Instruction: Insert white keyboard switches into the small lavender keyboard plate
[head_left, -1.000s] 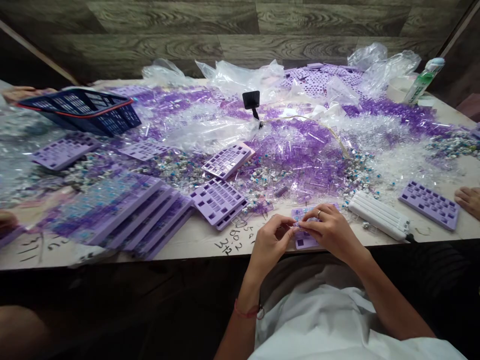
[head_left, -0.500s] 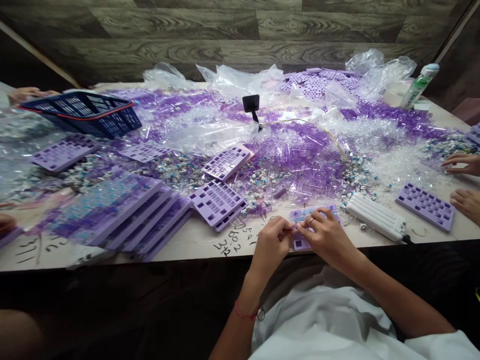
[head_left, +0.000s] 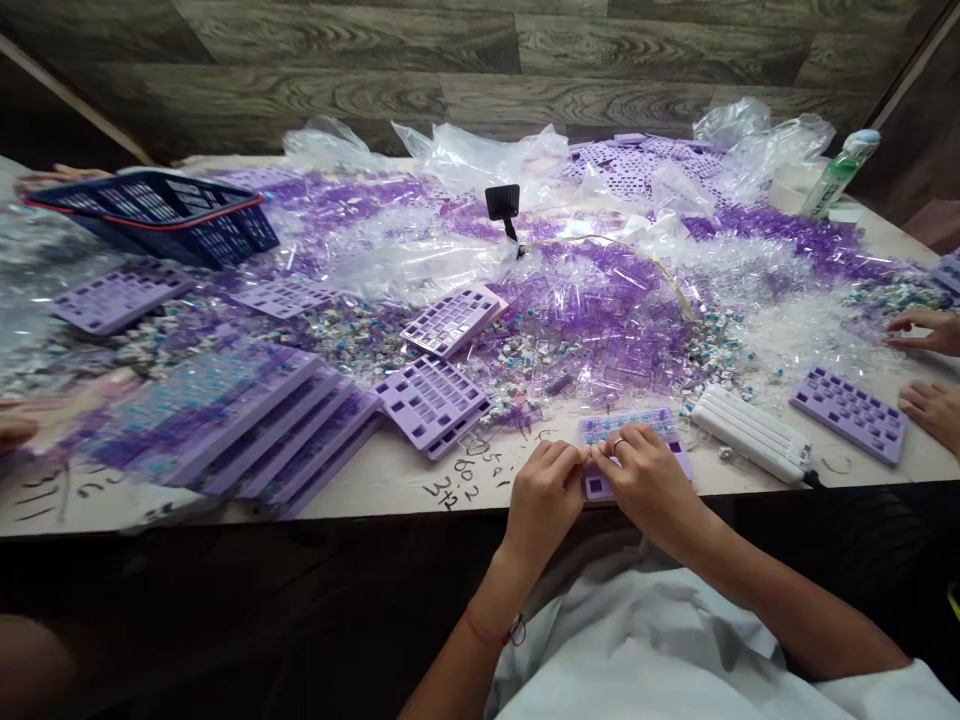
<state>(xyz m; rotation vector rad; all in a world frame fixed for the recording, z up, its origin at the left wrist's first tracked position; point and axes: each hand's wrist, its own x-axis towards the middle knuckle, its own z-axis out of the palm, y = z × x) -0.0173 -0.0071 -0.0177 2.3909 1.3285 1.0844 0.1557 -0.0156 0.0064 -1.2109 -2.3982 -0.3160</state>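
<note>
A small purple keyboard case (head_left: pixel 679 450) lies at the table's front edge, with blue-topped switches and clear pieces along its far rows and open square slots nearer me. My left hand (head_left: pixel 546 490) is closed in a pinch at the case's left side. My right hand (head_left: pixel 649 482), with a ring on one finger, reaches over the middle of the case. Its fingers are drawn together and their tips meet the left fingertips. Whatever small piece sits between the fingertips is too small to make out.
Purple cases (head_left: pixel 431 405) and a leaning stack of filled keyboards (head_left: pixel 247 430) stand left. Loose clear and purple keycaps (head_left: pixel 600 300) and switches cover the middle. A white power strip (head_left: pixel 750 435), another case (head_left: pixel 847 412), a bottle (head_left: pixel 840 175) and a blue basket (head_left: pixel 187 225) surround them. Other people's hands show at both sides.
My right hand has shifted slightly down and left, and more of the case's right end shows. My left hand stays pinched at nearly the same spot. The view has shifted slightly.
</note>
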